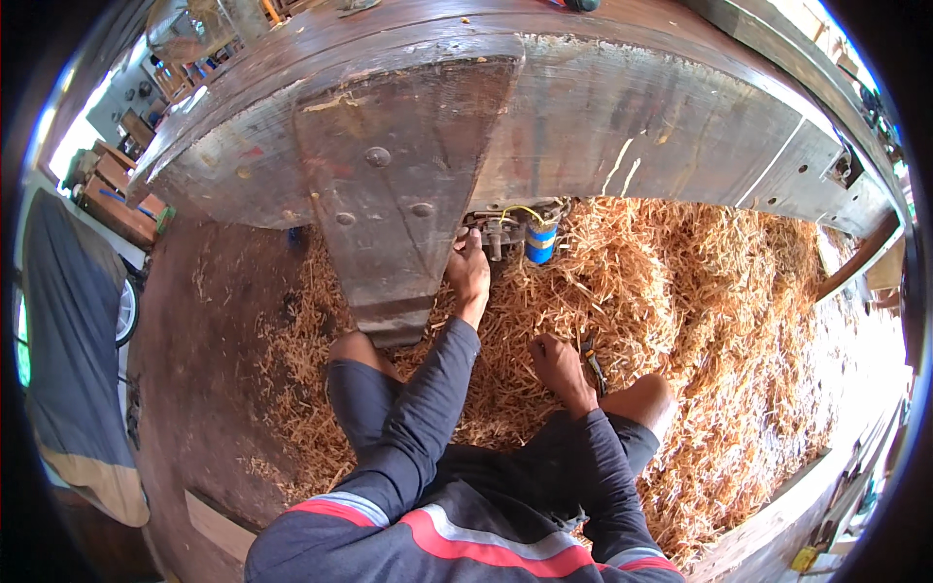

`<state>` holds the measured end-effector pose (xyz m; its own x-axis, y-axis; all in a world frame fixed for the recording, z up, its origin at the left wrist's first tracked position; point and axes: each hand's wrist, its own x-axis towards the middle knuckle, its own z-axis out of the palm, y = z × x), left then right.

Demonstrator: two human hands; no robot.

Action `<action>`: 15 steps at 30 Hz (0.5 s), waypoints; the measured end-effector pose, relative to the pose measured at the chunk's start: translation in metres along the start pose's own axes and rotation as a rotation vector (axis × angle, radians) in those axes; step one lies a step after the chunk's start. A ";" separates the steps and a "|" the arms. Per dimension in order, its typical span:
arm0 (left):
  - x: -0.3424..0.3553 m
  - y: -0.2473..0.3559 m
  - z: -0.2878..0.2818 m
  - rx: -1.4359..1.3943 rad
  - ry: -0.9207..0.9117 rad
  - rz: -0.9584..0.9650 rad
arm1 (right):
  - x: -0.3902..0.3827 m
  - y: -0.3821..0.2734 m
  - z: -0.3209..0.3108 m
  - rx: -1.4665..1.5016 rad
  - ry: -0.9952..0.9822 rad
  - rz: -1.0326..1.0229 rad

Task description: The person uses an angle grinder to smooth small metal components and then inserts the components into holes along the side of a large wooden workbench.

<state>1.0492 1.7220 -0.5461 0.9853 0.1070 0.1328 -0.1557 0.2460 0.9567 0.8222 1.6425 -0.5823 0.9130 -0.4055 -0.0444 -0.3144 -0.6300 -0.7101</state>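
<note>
My left hand (471, 277) reaches up under the bench front, just right of the broad wooden leg (389, 185). Its fingers are bent against a small cluster of metal parts (498, 233); what they grip there is hidden. A blue cylinder (540, 243) with a tan band hangs right of these parts, and a thin yellow-green wire (523, 210) loops above it. Over the wood shavings, near my right knee, my right hand (562, 371) is held low with its fingers curled in. Beside its wrist is a plier-like tool (592, 361) with yellow and black handles; the tool does not appear to be in the fingers.
A thick, worn workbench (661, 126) spans the view ahead. Curly wood shavings (719, 340) are heaped below it and to the right. A dark cloth (73, 330) drapes over something wheeled at the left. Timber (777, 515) lies along the lower right.
</note>
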 end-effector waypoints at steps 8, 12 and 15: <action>-0.015 0.029 0.002 0.108 0.065 -0.067 | -0.002 0.005 0.000 0.050 0.049 -0.082; -0.016 0.042 0.005 0.219 0.052 -0.145 | -0.001 0.007 0.000 -0.014 0.026 -0.026; -0.012 0.037 0.003 0.187 0.045 -0.121 | -0.002 0.001 -0.004 0.035 0.071 -0.091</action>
<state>1.0319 1.7273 -0.5120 0.9913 0.1314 0.0068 -0.0171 0.0774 0.9969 0.8196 1.6400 -0.5805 0.9162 -0.3945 0.0702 -0.2208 -0.6432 -0.7331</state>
